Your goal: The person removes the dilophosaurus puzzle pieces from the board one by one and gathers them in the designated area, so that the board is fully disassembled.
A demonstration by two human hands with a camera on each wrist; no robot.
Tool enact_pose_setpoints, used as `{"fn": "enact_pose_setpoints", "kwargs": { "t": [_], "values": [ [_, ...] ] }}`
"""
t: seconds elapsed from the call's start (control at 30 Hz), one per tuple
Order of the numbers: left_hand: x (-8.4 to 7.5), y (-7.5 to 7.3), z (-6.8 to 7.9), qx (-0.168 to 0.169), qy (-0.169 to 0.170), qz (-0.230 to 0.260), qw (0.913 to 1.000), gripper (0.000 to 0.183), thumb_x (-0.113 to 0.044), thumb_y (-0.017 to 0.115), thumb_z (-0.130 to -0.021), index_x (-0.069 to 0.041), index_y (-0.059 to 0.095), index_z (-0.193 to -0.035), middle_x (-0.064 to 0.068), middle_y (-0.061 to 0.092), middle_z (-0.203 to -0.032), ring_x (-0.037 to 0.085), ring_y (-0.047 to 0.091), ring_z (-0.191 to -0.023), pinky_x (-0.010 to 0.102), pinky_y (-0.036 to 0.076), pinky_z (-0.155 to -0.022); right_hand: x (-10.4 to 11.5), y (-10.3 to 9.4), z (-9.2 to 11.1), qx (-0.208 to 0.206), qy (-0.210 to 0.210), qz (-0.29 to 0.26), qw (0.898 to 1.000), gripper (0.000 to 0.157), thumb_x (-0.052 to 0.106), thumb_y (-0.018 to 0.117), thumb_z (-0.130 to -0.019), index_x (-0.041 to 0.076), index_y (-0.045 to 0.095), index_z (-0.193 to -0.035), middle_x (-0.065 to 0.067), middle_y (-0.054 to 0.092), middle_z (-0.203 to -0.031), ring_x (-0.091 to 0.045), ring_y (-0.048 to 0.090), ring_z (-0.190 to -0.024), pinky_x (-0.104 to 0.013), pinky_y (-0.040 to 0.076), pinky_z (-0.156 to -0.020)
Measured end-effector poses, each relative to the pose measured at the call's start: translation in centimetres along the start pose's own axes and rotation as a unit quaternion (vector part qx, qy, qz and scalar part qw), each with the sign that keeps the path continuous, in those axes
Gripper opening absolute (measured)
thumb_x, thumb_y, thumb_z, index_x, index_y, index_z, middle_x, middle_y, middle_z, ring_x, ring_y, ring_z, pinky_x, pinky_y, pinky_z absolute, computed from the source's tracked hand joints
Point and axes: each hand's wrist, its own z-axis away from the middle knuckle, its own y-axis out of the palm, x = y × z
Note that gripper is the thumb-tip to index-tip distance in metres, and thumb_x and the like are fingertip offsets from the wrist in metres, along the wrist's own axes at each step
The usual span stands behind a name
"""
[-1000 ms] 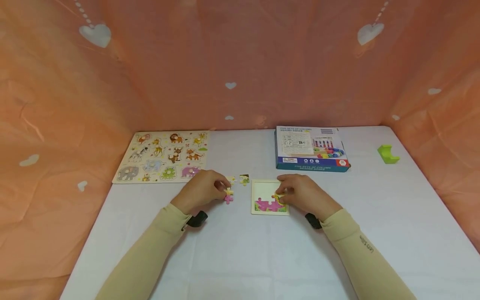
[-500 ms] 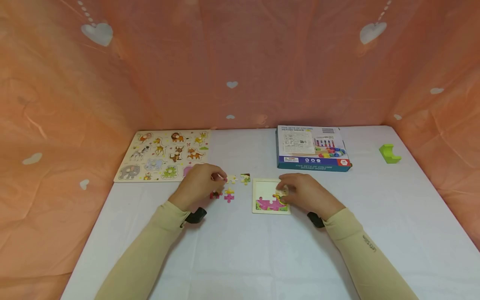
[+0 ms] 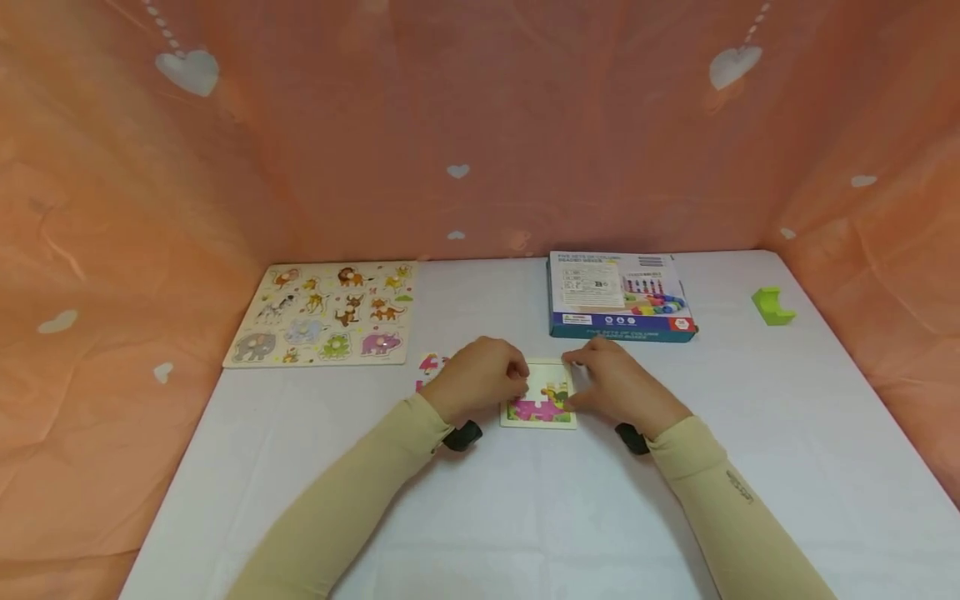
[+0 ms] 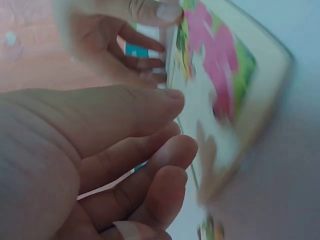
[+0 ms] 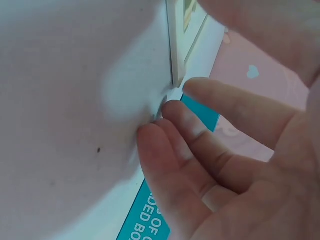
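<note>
A small square puzzle tray [image 3: 540, 427] lies on the white table between my hands. Pink, green and yellow pieces [image 3: 538, 410] fill its lower and right parts. My left hand [image 3: 480, 379] is over the tray's left side, its fingers bent. The left wrist view shows no piece between thumb and fingertips. My right hand [image 3: 618, 383] rests along the tray's right side, the thumb [image 4: 169, 12] over the edge by the pieces and the forefinger [image 5: 200, 90] near the upper corner. Its other fingers lie loosely bent beside the tray.
Loose puzzle pieces [image 3: 429, 364] lie left of my left hand, partly hidden behind it. A wooden animal board [image 3: 322, 315] is at the back left. A beaded-boxes carton [image 3: 622, 297] stands behind the tray. A green toy block [image 3: 772, 307] sits farther right.
My left hand has moved right, from the loose pieces to the tray's left side. My right hand has stayed at the tray's right edge, its thumb shifted slightly outward.
</note>
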Motion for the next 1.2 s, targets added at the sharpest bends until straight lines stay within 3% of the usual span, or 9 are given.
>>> {"fn": "enact_pose_setpoints", "kwargs": {
  "t": [0.17,0.33,0.63,0.87,1.2],
  "values": [
    [-1.1,1.1,-1.5,0.018,0.023,-0.028,0.9992,0.021,-0.027,0.086,-0.093,-0.014,0.083,-0.109,-0.005,0.076,-0.097,0.014,0.065,-0.089,0.032,0.056,-0.084,0.2,0.1,-0.3,0.001,-0.005,0.003,1.0,0.072,0.028,0.096,-0.083,0.003,0.067,-0.144,-0.016,0.06,-0.131,-0.031,0.058,-0.119,-0.051,0.054,-0.107],
    [-1.7,1.7,-2.1,0.027,0.013,-0.039,0.9988,0.026,-0.032,0.088,-0.091,-0.015,0.084,-0.109,-0.006,0.077,-0.098,0.013,0.063,-0.09,0.029,0.054,-0.082,0.2,0.1,-0.3,-0.004,-0.012,0.008,1.0,0.073,0.028,0.096,-0.081,0.002,0.068,-0.143,-0.016,0.06,-0.128,-0.031,0.058,-0.118,-0.051,0.054,-0.105],
    [-2.2,2.1,-2.2,0.031,0.005,-0.044,0.9985,0.029,-0.034,0.087,-0.092,-0.014,0.083,-0.112,-0.005,0.077,-0.101,0.012,0.063,-0.092,0.026,0.053,-0.078,0.1,0.1,-0.1,-0.011,-0.013,0.006,1.0,0.074,0.028,0.097,-0.08,0.003,0.068,-0.143,-0.015,0.061,-0.125,-0.03,0.057,-0.114,-0.051,0.054,-0.103],
    [-2.3,2.3,-2.1,0.028,0.004,-0.047,0.9985,0.026,-0.033,0.086,-0.093,-0.013,0.082,-0.108,-0.005,0.072,-0.093,0.013,0.061,-0.087,0.024,0.05,-0.073,0.2,0.0,-0.2,-0.004,-0.007,0.006,1.0,0.074,0.028,0.097,-0.081,0.003,0.068,-0.144,-0.015,0.06,-0.127,-0.03,0.057,-0.115,-0.051,0.055,-0.103],
    [-2.3,2.8,-2.2,0.028,0.006,-0.054,0.9981,0.024,-0.032,0.086,-0.094,-0.013,0.081,-0.108,-0.005,0.07,-0.093,0.013,0.06,-0.089,0.025,0.05,-0.078,0.1,0.2,-0.1,0.0,0.005,0.004,1.0,0.075,0.028,0.097,-0.08,0.003,0.068,-0.144,-0.015,0.06,-0.125,-0.031,0.057,-0.116,-0.052,0.055,-0.104]
  ]
}}
